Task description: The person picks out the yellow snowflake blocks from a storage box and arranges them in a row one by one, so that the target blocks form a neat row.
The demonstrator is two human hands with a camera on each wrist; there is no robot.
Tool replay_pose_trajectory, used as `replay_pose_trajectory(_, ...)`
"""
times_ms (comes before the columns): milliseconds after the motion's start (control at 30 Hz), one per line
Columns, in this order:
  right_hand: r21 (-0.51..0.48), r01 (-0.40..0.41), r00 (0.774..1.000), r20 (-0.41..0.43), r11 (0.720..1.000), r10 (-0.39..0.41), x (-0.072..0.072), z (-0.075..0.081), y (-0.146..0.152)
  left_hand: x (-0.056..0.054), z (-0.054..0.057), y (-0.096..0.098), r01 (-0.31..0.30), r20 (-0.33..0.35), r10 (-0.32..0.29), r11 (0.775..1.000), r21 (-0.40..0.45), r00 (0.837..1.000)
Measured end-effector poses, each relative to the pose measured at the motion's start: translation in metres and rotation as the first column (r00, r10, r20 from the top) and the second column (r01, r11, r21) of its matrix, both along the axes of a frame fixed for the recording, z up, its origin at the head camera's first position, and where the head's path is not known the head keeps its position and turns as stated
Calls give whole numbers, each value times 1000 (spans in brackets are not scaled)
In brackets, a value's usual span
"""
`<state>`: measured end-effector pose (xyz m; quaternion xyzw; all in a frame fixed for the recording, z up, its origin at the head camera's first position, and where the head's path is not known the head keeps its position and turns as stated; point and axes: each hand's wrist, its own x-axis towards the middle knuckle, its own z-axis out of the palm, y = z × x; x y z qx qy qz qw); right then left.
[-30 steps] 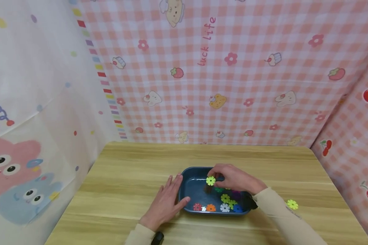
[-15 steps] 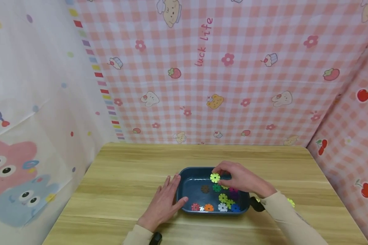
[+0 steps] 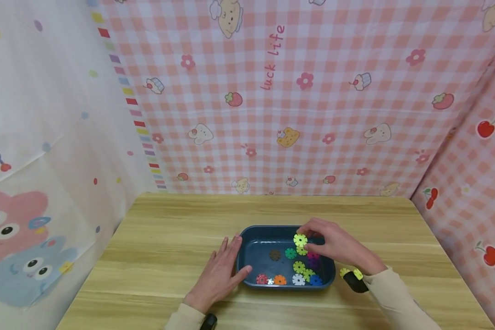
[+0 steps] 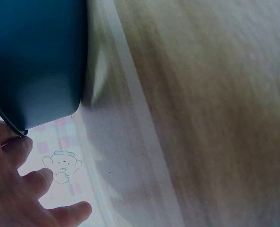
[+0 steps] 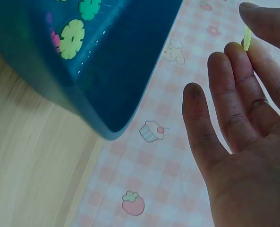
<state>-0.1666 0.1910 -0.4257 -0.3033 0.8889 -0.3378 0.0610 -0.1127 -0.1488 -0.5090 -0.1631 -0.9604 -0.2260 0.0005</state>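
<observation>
My right hand [image 3: 334, 238] pinches a yellow-green snowflake disc [image 3: 300, 239] between thumb and fingers, above the back right part of a dark blue tray [image 3: 257, 247]. From the right wrist view, the pinched disc [image 5: 247, 39] appears edge-on. My left hand [image 3: 218, 275] rests at the tray's left end, fingers fairly straight and touching the rim. Inside the tray lie several discs, among them a brown disc [image 3: 274, 255], a green disc [image 3: 290, 253], an orange disc [image 3: 279, 280], a white disc [image 3: 299, 279] and a blue disc [image 3: 316, 280]. My right hand covers the tray's back right corner.
Yellow-green discs [image 3: 344, 272] lie on the wooden table [image 3: 181, 229] to the right of the tray, partly behind a black wrist strap [image 3: 356, 283]. A pink checked cloth [image 3: 214, 105] hangs behind the table, with a white printed cloth [image 3: 53, 137] at the left.
My right hand has moved to the right over the tray with the pinched disc. The brown and green discs below are now uncovered. My left hand stays at the tray's left end.
</observation>
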Motion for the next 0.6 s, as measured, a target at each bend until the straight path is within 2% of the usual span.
replay_pose_trajectory(600,-49,92,995,-42,995,-94,11,-8,35,-1,0,1,4,0,-4,1000,5,1000)
